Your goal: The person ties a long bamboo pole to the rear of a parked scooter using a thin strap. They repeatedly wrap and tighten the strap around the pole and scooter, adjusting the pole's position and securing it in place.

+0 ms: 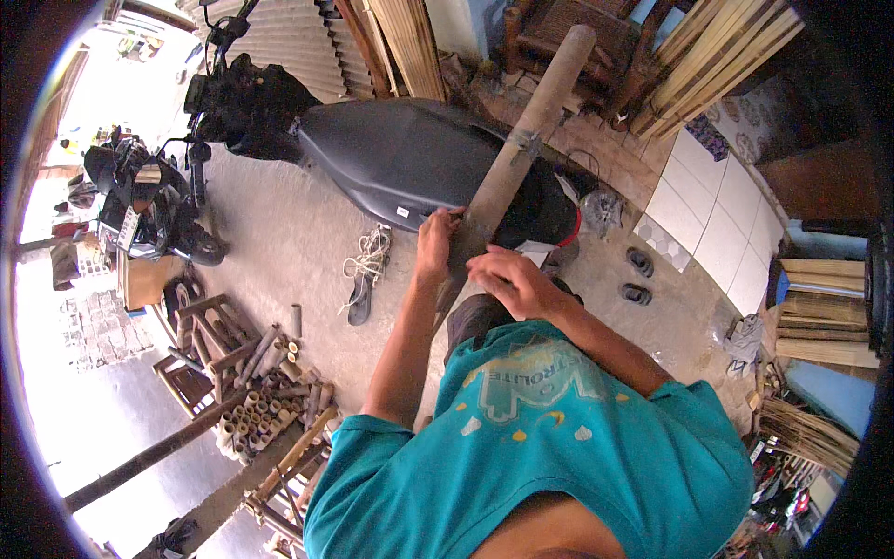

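Observation:
A thick grey-brown bamboo pole (526,140) slants from the upper right down to my body, passing over the black motorcycle seat (391,154). On the left side of its near part, my left hand (436,244) is closed, its fingers curled against the pole. My right hand (514,281) rests against the pole's right side, fingers bent onto it. A darker stretch below the hands runs toward my lap; what it is I cannot make out. Partway up the pole shows a ringed joint.
Left of me lie several cut bamboo pieces (256,415) beside a bamboo frame (200,340). A second motorcycle (140,200) stands at the far left. Sandals (638,275) and a corded shoe (361,279) lie on the floor. Long bamboo strips (717,61) lean at the upper right.

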A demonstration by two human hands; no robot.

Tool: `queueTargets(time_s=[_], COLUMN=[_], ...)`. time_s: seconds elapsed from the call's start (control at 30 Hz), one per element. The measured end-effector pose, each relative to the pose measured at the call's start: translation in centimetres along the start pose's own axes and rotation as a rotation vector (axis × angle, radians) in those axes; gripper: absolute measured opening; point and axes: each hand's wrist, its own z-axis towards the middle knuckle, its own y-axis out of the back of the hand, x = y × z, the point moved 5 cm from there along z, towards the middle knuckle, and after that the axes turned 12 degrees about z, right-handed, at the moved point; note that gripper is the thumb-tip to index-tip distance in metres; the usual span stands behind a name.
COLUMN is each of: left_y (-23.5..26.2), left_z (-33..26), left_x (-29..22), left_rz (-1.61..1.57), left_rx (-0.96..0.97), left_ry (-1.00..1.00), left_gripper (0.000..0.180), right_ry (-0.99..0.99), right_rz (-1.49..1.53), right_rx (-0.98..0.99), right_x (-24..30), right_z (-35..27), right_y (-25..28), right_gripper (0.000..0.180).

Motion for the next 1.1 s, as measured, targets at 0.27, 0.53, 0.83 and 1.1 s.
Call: queueTargets(time_s=[0.27, 0.53, 0.83, 1.1], left_y=[-0.1, -0.6, -0.6, -2.9], left_z=[-0.1, -0.7, -1.2, -3.6], left_x=[-0.2, -2.1, -0.1, -5.2], left_rz=[0.11, 0.214, 0.123, 0.684], left_rx=[-0.343, -0.463, -0.197, -0.221], left_ry=[-0.209, -0.239, -0.302, -0.27], left_gripper=[0.054, 0.056, 0.034, 0.031], right_ry=[-0.213, -0.173, -0.126, -0.454], right_rz=[-0.022, -0.063, -0.209, -0.272], right_rx=[-0.211, -0.269, 0.191, 0.486], right_x=[-2.1, 0.1, 1.5, -12.0], right_z=[-2.4, -1.7, 9.5, 19.7], right_y=[-2.0, -1.5, 0.6, -1.2], right_gripper=[0.059, 0.06, 0.053, 0.056])
